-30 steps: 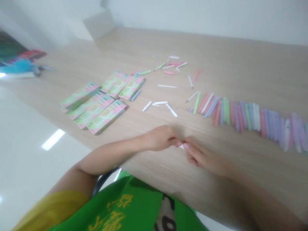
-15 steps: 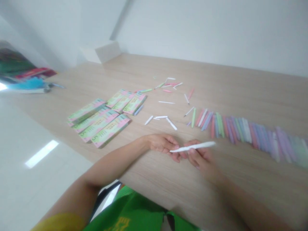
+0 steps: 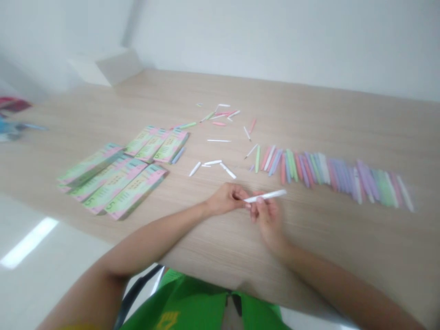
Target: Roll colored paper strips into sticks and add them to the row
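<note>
My right hand (image 3: 266, 217) pinches a white pen (image 3: 266, 196) that lies nearly level above the wooden table (image 3: 326, 119), its tip pointing left. My left hand (image 3: 225, 199) is closed at that tip, fingers curled against the pen's left end. Both hands hover just over the table near its front edge. A long row of pastel pens (image 3: 330, 176) lies side by side to the right, beyond my hands.
Several flat pink-and-green pen boxes (image 3: 113, 176) lie at the left. Loose white and coloured pen parts (image 3: 213, 162) are scattered behind my hands, more of them farther back (image 3: 220, 114). A white box (image 3: 113, 66) sits at the far left corner.
A second ago both hands were pinched together with the pen hardly visible. The white pen now sticks out to the right of my fingers, and the view has shifted left.
</note>
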The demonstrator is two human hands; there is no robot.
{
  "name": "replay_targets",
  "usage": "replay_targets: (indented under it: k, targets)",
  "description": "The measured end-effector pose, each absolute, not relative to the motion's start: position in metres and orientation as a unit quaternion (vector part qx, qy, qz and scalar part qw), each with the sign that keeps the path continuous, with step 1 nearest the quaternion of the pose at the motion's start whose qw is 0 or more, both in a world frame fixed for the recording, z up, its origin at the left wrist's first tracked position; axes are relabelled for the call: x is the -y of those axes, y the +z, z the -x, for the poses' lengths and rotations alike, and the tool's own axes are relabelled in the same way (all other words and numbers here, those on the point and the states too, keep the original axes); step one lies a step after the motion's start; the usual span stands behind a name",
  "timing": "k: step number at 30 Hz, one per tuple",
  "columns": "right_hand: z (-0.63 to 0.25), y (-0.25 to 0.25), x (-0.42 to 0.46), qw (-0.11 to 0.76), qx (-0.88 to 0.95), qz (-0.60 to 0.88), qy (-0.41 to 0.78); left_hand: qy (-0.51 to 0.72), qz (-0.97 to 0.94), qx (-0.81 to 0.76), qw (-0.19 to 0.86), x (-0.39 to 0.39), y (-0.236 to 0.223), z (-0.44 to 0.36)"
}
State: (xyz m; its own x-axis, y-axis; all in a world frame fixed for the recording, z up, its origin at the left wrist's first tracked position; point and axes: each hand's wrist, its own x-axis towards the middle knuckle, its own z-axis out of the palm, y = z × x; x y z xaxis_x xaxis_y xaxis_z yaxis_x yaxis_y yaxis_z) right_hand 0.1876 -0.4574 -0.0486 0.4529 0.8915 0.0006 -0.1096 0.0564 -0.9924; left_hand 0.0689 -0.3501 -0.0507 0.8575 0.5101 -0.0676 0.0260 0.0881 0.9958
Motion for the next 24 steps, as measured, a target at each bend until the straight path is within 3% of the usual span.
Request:
replay_targets:
  k: [5,10,13,18,24]
  targets:
    - [-0.197,-0.054,0.468,0.652,0.369,0.496,0.438,0.04,-0.642,-0.1,0.759,0.333,-0.036,-0.049]
    - [-0.195,-0.05,0.468,0.646,0.343,0.518,0.443,-0.053,-0.625,-0.047,0.778,0.328,-0.035,-0.044]
    - [-0.191,-0.047,0.462,0.637,0.314,0.57,0.412,-0.032,-0.654,-0.059,0.754,0.333,-0.04,-0.048]
    - [-0.19,-0.044,0.452,0.627,0.274,0.611,0.398,0.102,-0.766,-0.147,0.618,0.348,-0.044,-0.055]
    - [-0.19,-0.045,0.459,0.636,0.313,0.553,0.437,0.0,-0.651,-0.085,0.754,0.332,-0.037,-0.051]
